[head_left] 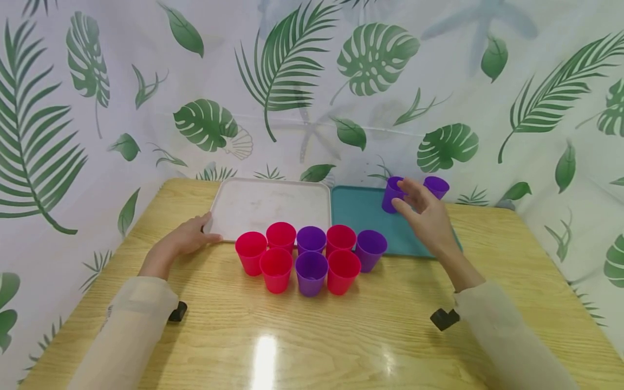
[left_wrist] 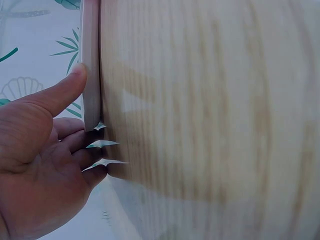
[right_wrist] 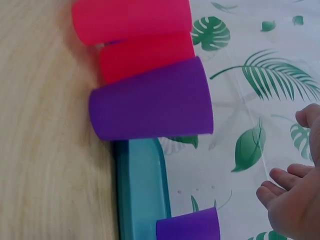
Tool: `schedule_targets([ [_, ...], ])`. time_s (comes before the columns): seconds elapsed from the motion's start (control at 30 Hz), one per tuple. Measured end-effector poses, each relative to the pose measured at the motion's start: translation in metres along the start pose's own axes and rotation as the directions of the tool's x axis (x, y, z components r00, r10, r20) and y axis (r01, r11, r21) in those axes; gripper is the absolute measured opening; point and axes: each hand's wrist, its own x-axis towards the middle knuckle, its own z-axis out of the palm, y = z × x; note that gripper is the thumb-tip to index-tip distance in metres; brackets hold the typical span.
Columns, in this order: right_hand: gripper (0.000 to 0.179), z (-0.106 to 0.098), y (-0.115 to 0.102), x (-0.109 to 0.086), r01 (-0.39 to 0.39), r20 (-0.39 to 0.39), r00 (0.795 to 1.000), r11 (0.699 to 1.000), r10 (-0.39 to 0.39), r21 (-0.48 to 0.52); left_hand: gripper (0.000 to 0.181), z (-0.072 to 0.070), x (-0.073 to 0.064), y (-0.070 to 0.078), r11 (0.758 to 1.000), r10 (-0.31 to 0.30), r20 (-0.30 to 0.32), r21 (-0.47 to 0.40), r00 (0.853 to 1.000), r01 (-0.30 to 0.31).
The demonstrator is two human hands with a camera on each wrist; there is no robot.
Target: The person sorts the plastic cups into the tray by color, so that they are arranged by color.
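My left hand holds the near left corner of a white tray, its thumb on the rim and the other fingers round the side. My right hand, fingers spread and holding nothing, hovers over a teal tray. Beyond it on that tray stand two purple cups, the left one near the fingertips and the right one partly hidden by the hand. In the right wrist view a gap separates the right hand from a purple cup.
In front of the trays, upright cups stand close together on the wooden table: several red cups and three purple cups. The trays lie side by side. A leaf-print cloth hangs behind the table and along its sides.
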Motion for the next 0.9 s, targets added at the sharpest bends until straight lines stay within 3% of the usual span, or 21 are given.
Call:
schedule_targets([
  [0.37, 0.058, 0.007, -0.009, -0.024, 0.018, 0.088, 0.996, 1.0, -0.018, -0.003, 0.09, 0.0, -0.002, 0.002, 1.0, -0.006, -0.001, -0.007, 1.0, 0.006],
  [0.9, 0.055, 0.019, -0.002, -0.053, 0.038, 0.153, 0.987, 0.999, -0.043, 0.035, 0.09, 0.001, -0.003, 0.002, 1.0, -0.009, 0.0, -0.013, 1.0, 0.009],
])
